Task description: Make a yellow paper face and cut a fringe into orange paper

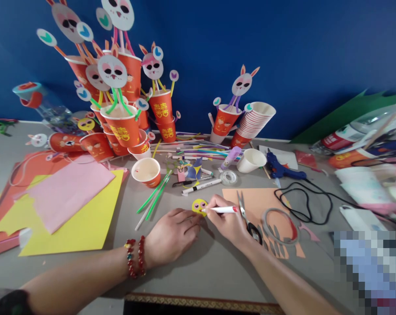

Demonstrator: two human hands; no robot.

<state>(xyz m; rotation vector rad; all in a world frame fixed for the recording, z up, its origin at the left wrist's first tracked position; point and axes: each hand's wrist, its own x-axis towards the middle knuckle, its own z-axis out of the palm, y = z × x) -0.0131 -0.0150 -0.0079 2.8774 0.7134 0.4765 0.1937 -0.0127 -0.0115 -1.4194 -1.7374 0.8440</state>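
A small yellow paper disc (pixel 198 202) with pink eye patches lies flat on a grey surface (pixel 214 280), at the centre, between two bare hands. The left hand (pixel 175 234) is palm down, fingers loosely extended and close together, its tips at the disc's lower edge; whether they press on it cannot be told. The right hand (pixel 227 223) is closed in a writing grip around a white pen with a red end (pixel 224 209), its tip at the disc's right side.

The disc is small and probably light, so a weak hold at its edge could let it slide or turn under the pen, leaving a crooked line. Fingers crowding the disc could smear any wet ink, and a stroke running past the rim would likely mark the surface.

Just right of the writing hand, scissors (pixel 253 232) lie on a peach sheet (pixel 263 199), blades pointing away from the person; a sideways sweep of the wrist could knock them. Beyond the hands are another white pen (pixel 201 187), a tape roll (pixel 229 183) and an empty-looking cup (pixel 150 180), with green sticks (pixel 157 192) beside it. A long forward reach would meet these first. To the right, a blue glue gun (pixel 283 170) trails a looped black cord (pixel 311 190) that could snag a sleeve. Decorated cups (pixel 122 133) crowd the back left, where a bump might topple them.
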